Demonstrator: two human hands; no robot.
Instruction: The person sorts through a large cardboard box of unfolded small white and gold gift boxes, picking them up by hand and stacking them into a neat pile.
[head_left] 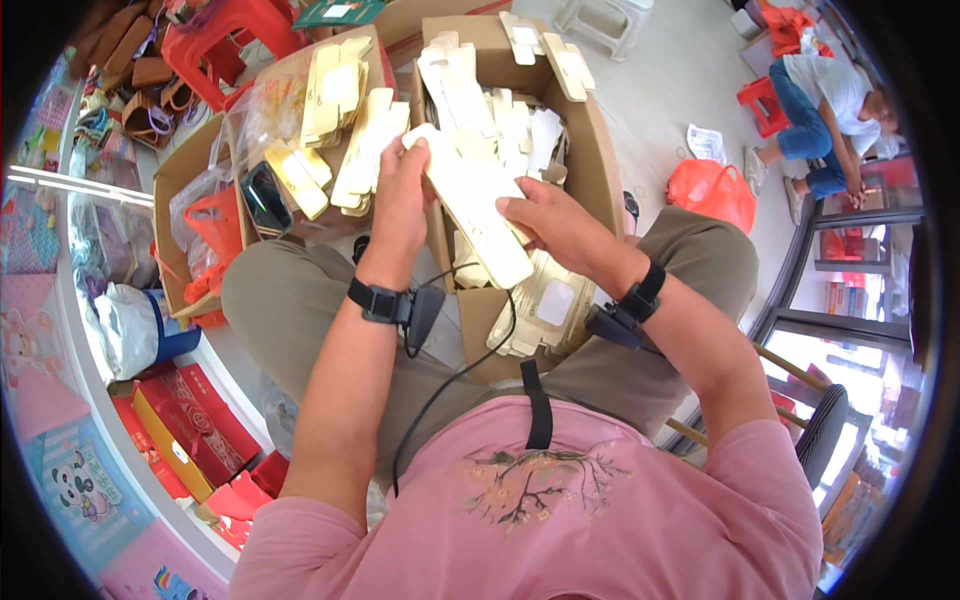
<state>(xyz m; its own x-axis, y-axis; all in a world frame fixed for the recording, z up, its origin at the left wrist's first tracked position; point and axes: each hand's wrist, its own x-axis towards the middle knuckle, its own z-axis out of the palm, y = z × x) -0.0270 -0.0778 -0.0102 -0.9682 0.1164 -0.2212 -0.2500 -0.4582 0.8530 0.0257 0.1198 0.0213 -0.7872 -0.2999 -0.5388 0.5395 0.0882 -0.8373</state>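
Between my hands is a long, pale cream flat cardboard box blank [478, 215], tilted over an open carton and washed out by bright light. My left hand [404, 190] grips its upper left edge, thumb near the top end. From the other side, my right hand [556, 222] pinches the right edge with thumb and fingers. Below lies the open brown carton [598, 160], filled with loose cream box blanks [455, 85]. More flattened blanks [548, 300] rest at the carton's near end, between my knees.
Left of the carton, stacks of cream blanks [335, 90] lie beside a dark phone [266, 200]. A brown box with an orange bag [215, 235] stands further left. An orange-red bag [712, 195] sits on the floor at right, near a seated person [830, 110].
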